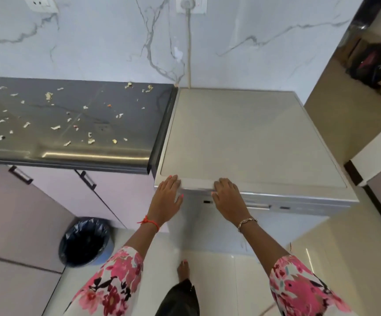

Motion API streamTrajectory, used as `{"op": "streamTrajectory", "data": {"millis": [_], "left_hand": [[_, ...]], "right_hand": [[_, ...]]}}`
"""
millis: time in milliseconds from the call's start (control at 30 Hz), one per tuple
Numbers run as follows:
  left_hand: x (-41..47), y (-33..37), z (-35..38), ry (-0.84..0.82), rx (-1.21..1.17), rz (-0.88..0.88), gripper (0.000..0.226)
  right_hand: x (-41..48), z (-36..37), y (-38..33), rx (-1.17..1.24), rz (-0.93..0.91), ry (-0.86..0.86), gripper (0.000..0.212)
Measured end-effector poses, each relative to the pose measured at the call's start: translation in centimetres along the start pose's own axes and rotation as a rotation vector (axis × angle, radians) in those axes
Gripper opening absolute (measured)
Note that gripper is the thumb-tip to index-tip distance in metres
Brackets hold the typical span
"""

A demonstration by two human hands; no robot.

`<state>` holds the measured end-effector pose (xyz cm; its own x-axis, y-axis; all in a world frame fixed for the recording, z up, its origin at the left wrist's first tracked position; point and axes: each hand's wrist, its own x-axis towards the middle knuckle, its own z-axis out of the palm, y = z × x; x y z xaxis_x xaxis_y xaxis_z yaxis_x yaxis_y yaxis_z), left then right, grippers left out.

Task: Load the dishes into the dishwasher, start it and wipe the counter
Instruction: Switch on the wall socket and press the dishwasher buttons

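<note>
nearest, pink-and-white floral sleeves (116, 277) and a bare foot (182, 269) above the glossy cream tiled floor (226, 281). near left, a round blue waste bin lined with a black plastic bag (85, 241); its contents cannot be made out. the left hand (168, 201) and right hand (228, 199) lie flat, fingers extended and grasping nothing, on the top front edge of the silver freestanding dishwasher (242, 137). its door is closed, so the racks are hidden. just beside it on the left, a dark grey stone counter (36, 153) strewn with pale food scraps (48, 95), above lilac cabinet doors (55, 188). far, a white grey-veined marble wall (98, 49) with two white sockets (191, 4); a pale cable (188, 53) runs down from the right socket behind the dishwasher.
</note>
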<state>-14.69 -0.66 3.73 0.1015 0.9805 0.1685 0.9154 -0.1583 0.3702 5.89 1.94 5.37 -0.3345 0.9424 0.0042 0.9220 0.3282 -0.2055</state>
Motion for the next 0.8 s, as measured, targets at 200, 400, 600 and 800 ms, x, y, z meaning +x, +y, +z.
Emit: {"op": "streamTrajectory", "data": {"millis": [200,400,600,800], "left_hand": [[-5.4,-1.8,0.8,-0.042,0.076,0.049,0.055],[-6.6,-4.4,3.0,-0.002,0.172,0.044,0.064],[-5.2,-7.5,7.0,0.14,0.195,0.086,0.062],[-3.6,-10.4,12.4,0.344,0.239,0.213,0.064]], "right_hand": [[-6.0,3.1,-2.3,-0.015,-0.11,0.108,0.024],[-6.4,7.2,-3.5,-0.072,-0.168,0.1,0.042],[-3.9,12.5,-4.5,-0.137,-0.228,0.263,0.043],[-1.3,17.3,-5.6,-0.157,-0.272,0.499,0.049]]}}
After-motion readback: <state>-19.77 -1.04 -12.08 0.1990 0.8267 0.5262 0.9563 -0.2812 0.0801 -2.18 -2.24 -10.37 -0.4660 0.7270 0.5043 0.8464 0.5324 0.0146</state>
